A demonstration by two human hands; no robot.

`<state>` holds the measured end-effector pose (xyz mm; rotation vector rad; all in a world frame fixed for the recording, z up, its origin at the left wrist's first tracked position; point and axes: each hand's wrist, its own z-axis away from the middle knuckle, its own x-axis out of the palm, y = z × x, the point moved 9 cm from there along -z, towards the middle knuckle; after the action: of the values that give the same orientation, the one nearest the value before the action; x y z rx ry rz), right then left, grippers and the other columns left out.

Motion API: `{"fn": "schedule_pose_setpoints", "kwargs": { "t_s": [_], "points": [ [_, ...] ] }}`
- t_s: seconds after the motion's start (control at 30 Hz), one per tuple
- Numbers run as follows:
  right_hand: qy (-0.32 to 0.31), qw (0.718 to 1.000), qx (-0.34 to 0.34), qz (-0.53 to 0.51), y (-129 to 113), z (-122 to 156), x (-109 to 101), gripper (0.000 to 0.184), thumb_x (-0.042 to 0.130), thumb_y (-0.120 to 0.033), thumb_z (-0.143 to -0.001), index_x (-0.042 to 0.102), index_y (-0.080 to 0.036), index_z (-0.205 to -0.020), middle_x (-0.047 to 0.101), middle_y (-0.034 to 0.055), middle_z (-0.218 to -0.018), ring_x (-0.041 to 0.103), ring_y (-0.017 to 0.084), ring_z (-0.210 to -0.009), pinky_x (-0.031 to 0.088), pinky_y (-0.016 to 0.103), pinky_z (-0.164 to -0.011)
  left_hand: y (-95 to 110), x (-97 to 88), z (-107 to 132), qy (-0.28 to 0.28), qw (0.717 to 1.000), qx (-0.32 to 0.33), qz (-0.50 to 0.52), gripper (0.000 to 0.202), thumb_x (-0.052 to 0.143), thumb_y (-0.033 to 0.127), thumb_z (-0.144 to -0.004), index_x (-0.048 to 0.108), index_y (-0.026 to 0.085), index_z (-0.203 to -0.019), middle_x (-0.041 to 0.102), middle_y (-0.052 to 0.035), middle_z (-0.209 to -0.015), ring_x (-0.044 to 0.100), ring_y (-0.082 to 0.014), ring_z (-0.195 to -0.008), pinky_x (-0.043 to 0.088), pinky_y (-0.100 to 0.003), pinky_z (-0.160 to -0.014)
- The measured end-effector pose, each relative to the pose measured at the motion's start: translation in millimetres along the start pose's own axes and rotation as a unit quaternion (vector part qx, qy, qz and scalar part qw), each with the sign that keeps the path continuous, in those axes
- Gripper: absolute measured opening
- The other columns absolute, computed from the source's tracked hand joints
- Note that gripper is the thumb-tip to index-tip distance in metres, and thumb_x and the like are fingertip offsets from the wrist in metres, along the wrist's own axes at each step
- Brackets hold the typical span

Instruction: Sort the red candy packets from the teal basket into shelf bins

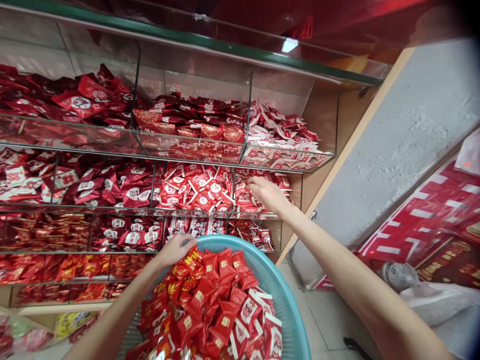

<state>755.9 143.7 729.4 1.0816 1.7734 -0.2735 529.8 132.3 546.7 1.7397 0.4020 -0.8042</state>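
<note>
My left hand (pixel 175 248) grips the far rim of a teal plastic basket (pixel 287 300) heaped with red candy packets (pixel 210 305). My right hand (pixel 267 192) reaches into the right-hand clear bin (pixel 262 192) on the second shelf row, fingers curled down onto the red and white packets there. Whether it holds any packet is hidden by the fingers.
Tiered clear acrylic bins (pixel 187 145) full of red wrapped sweets fill the shelving ahead. A grey wall (pixel 405 135) runs along the right. Red printed boxes (pixel 431 220) and a white bag (pixel 431 300) lie on the floor at right.
</note>
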Motion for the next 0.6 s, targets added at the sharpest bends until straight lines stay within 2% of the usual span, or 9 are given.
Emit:
{"fn": "schedule_pose_setpoints", "kwargs": {
  "t_s": [0.1,0.2,0.3,0.4,0.47,0.53,0.6],
  "points": [
    [0.057,0.997,0.035,-0.039,11,3,-9,0.022,0.04,-0.018,-0.092,0.061,-0.016,-0.098,0.062,0.0104,-0.108,0.056,0.02,-0.096,0.047,0.031,-0.081,-4,-4.4,-1,0.007,1.0,-0.008,0.001,0.041,0.043,0.054,-0.079,0.058,0.019,-0.063,0.057,0.0014,-0.06,0.052,-0.018,-0.063,0.039,-0.027,-0.062],
    [0.154,0.979,0.059,-0.117,22,18,-25,0.022,0.04,-0.02,-0.093,0.061,-0.017,-0.098,0.064,0.0095,-0.104,0.059,0.018,-0.096,0.048,0.029,-0.081,-6,-7.1,-3,0.01,1.0,-0.012,0.002,0.04,0.045,0.053,-0.077,0.061,0.019,-0.066,0.06,0.0007,-0.062,0.053,-0.0186,-0.065,0.041,-0.027,-0.063],
    [0.22,0.955,0.086,-0.178,25,46,-44,0.02,0.043,-0.022,-0.091,0.062,-0.018,-0.096,0.066,0.0097,-0.104,0.061,0.019,-0.098,0.048,0.032,-0.085,-8,-7.6,-6,0.009,1.0,-0.01,0.002,0.038,0.047,0.052,-0.076,0.064,0.019,-0.068,0.064,0.0,-0.066,0.055,-0.0189,-0.066,0.042,-0.027,-0.064],
    [0.233,0.926,0.159,-0.252,19,83,-57,0.015,0.05,-0.026,-0.088,0.063,-0.019,-0.09,0.068,0.0089,-0.101,0.063,0.02,-0.094,0.049,0.036,-0.084,-10,-7.2,-9,0.006,1.0,-0.008,0.004,0.039,0.047,0.052,-0.076,0.065,0.019,-0.068,0.066,-0.0005,-0.068,0.056,-0.0195,-0.068,0.043,-0.028,-0.066],
    [0.179,0.877,0.235,-0.378,9,107,-47,0.015,0.054,-0.032,-0.086,0.062,-0.019,-0.086,0.07,0.0063,-0.085,0.065,0.017,-0.073,0.051,0.031,-0.069,-11,-6.6,-11,0.001,1.0,-0.007,0.006,0.038,0.047,0.052,-0.077,0.065,0.019,-0.069,0.066,-0.0005,-0.069,0.057,-0.0196,-0.069,0.043,-0.028,-0.067],
    [0.057,0.794,0.29,-0.532,-19,126,-19,0.02,0.058,-0.038,-0.083,0.061,-0.018,-0.083,0.068,0.003,-0.066,0.062,0.014,-0.059,0.05,0.027,-0.057,-12,-5.9,-12,-0.004,1.0,-0.006,0.009,0.037,0.047,0.051,-0.078,0.065,0.019,-0.07,0.067,-0.0005,-0.071,0.058,-0.0194,-0.07,0.043,-0.027,-0.067],
    [-0.055,0.711,0.326,-0.62,-52,143,7,0.025,0.063,-0.042,-0.079,0.059,-0.017,-0.077,0.065,0.0004,-0.056,0.056,0.011,-0.047,0.045,0.023,-0.047,-14,-5.3,-14,-0.006,1.0,-0.006,0.011,0.037,0.048,0.05,-0.078,0.065,0.019,-0.069,0.067,-0.0001,-0.07,0.058,-0.0188,-0.069,0.043,-0.027,-0.067]
  ]
}}
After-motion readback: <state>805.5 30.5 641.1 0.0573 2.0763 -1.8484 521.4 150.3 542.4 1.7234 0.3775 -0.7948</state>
